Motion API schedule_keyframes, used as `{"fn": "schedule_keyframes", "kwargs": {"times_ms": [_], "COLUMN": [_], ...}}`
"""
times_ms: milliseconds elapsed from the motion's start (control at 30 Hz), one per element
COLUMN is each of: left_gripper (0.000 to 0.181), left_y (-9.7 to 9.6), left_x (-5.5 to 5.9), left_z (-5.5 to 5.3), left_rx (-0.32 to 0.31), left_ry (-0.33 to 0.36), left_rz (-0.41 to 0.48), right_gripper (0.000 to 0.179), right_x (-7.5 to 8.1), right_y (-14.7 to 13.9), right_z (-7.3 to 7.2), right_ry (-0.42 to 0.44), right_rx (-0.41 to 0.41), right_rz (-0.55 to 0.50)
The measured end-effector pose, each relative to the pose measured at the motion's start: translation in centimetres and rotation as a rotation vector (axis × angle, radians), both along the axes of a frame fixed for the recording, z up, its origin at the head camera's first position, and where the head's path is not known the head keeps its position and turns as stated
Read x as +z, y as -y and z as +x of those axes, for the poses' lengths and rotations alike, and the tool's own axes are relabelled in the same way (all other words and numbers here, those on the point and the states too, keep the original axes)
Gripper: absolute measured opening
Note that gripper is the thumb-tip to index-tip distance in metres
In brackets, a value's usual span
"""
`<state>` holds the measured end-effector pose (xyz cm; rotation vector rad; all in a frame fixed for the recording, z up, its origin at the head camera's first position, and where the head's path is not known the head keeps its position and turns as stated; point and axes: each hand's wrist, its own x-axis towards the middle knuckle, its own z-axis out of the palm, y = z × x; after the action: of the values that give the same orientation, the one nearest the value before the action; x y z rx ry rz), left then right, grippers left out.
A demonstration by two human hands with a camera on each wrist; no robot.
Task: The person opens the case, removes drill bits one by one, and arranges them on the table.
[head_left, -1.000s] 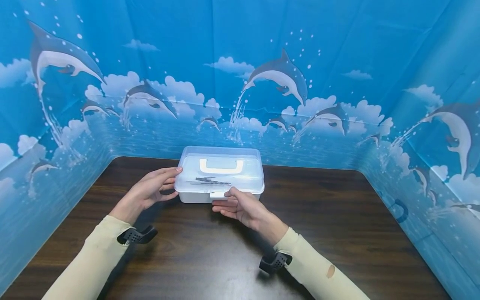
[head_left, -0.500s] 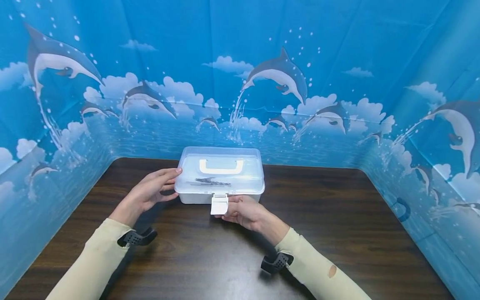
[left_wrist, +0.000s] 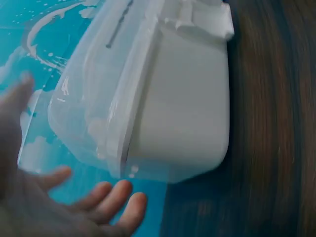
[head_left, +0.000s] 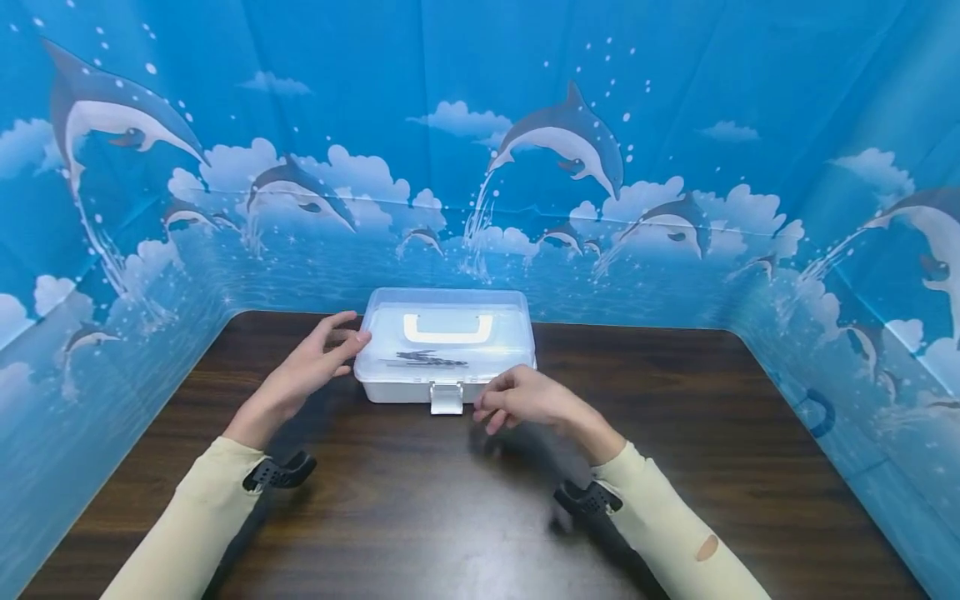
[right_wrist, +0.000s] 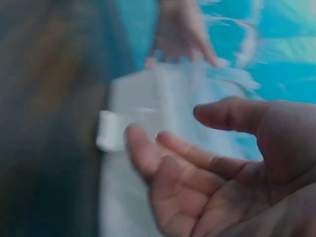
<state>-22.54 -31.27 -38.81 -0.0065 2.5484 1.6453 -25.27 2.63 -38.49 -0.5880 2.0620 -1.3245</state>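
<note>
A white plastic storage box (head_left: 390, 392) with a clear lid (head_left: 375, 342) stands on the dark wooden table. Its front latch (head_left: 447, 400) hangs flipped down, and the lid is down. Through the lid show several thin dark pieces (head_left: 427, 359), their kind unclear. My left hand (head_left: 309, 367) is at the box's left side; in the left wrist view its fingers are spread and hold nothing. Just right of the latch is my right hand (head_left: 528, 396), in front of the box. The blurred right wrist view shows its fingers loosely bent, with nothing held.
A white handle (head_left: 447, 337) lies folded on the lid. Behind and beside the table (head_left: 390, 517) hangs a blue curtain (head_left: 360, 100) printed with dolphins. A black band (head_left: 279, 472) is on my left wrist, and another black band (head_left: 587, 500) on my right.
The latch has swung down from its closed position under my right hand. That hand has since let go and moved right. My left fingers have shifted from the lid's left edge and spread.
</note>
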Motion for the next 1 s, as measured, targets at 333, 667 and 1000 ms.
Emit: {"fn": "schedule_keyframes", "kwargs": {"times_ms": [333, 667, 1000], "left_gripper": [0.107, 0.09, 0.084], "left_y": [-1.0, -1.4, -1.8], "left_x": [-0.8, -0.6, 1.2], "left_z": [0.0, 0.1, 0.8], "left_rx": [-0.129, -0.077, 0.019], "left_ry": [-0.451, -0.48, -0.42], "left_rz": [-0.481, -0.447, -0.326], "right_gripper": [0.066, 0.093, 0.088], "right_x": [1.3, -1.5, 0.4], "right_y": [-2.8, -2.3, -3.1], "right_z": [-2.7, -3.6, -3.6], "right_ry": [-0.729, -0.768, -0.824], "right_rx": [-0.335, -0.187, -0.227], "right_rz": [0.019, 0.132, 0.027]}}
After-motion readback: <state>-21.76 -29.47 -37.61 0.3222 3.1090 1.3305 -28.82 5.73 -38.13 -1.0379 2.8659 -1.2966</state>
